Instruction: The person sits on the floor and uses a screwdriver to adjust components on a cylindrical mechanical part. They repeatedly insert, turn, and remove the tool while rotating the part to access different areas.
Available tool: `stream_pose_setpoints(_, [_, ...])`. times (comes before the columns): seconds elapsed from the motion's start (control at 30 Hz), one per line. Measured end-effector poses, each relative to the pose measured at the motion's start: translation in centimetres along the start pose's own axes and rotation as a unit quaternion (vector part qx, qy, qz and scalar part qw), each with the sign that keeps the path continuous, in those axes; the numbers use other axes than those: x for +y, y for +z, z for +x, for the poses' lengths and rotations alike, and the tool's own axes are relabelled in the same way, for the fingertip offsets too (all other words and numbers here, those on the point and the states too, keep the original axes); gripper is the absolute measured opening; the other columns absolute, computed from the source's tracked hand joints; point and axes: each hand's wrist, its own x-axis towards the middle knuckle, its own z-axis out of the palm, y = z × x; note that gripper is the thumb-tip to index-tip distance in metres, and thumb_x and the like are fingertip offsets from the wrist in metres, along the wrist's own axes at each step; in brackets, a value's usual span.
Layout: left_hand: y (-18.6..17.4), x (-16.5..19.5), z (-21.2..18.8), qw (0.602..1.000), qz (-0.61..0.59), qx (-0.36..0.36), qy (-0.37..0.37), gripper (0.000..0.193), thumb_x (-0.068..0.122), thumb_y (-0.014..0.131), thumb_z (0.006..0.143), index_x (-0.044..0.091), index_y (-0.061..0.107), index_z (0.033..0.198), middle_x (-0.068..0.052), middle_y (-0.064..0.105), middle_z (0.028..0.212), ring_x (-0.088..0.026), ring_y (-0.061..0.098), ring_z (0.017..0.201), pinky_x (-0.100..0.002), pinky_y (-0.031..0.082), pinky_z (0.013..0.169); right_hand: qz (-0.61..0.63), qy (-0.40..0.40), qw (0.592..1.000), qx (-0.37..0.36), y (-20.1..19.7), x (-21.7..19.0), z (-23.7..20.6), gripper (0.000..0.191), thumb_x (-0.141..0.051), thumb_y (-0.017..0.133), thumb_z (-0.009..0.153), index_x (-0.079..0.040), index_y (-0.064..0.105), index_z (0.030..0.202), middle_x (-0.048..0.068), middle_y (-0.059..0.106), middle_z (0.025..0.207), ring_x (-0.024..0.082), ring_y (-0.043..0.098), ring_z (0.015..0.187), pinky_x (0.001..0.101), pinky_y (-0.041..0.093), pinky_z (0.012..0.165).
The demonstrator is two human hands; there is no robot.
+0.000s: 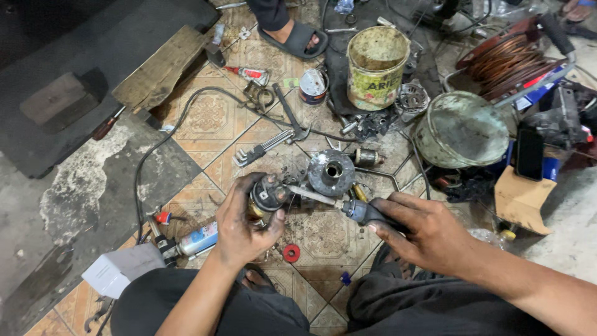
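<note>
My left hand (pixel 241 225) grips a small dark round motor part (pixel 268 193) held just above the tiled floor. My right hand (pixel 418 229) holds a screwdriver (pixel 348 207) by its dark handle, and the metal shaft points left with its tip at the motor part. Just behind the two hands a grey round metal housing (pixel 331 172) with a centre hole lies on the tiles. A small red ring (pixel 291 252) rests on the floor below the hands, near my knees.
A set of hex keys (pixel 260 149), pliers and a black cable lie on the tiles behind. A dirty bucket (pixel 375 67), a small tin (pixel 313 86), a grey-green round lid (pixel 461 127), a copper wire spool (pixel 511 57) and a phone (pixel 529 154) stand at the back right. Another person's sandalled foot (pixel 297 36) is at the top.
</note>
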Motion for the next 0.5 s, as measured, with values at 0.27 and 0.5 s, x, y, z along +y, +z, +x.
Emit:
stream_pose_setpoints(0.27, [-0.3, 0.2, 0.0, 0.998, 0.025, 0.041, 0.034, 0.051, 0.022, 0.078, 0.078, -0.004, 0.061, 0.119, -0.018, 0.070, 0.106, -0.029, 0.075, 0.091, -0.035, 0.061, 0.083, 0.035, 0.011, 0.999, -0.007, 0.7, 0.4, -0.1, 0.040, -0.019, 0.083, 0.077, 0.002, 0.070, 0.109, 0.018, 0.074, 0.096, 0.033, 0.075, 0.077, 0.0376, 0.060, 0.063])
stream_pose_setpoints(0.5, [-1.1, 0.4, 0.4, 0.993, 0.070, 0.041, 0.084, 0.057, 0.026, 0.083, 0.073, -0.004, 0.061, 0.117, -0.017, 0.071, 0.100, -0.030, 0.073, 0.084, -0.037, 0.061, 0.076, 0.024, -0.020, 0.999, 0.013, 0.6, 0.4, 0.0, 0.041, -0.019, 0.083, 0.074, 0.002, 0.071, 0.108, 0.020, 0.073, 0.096, 0.034, 0.074, 0.076, 0.0382, 0.060, 0.064])
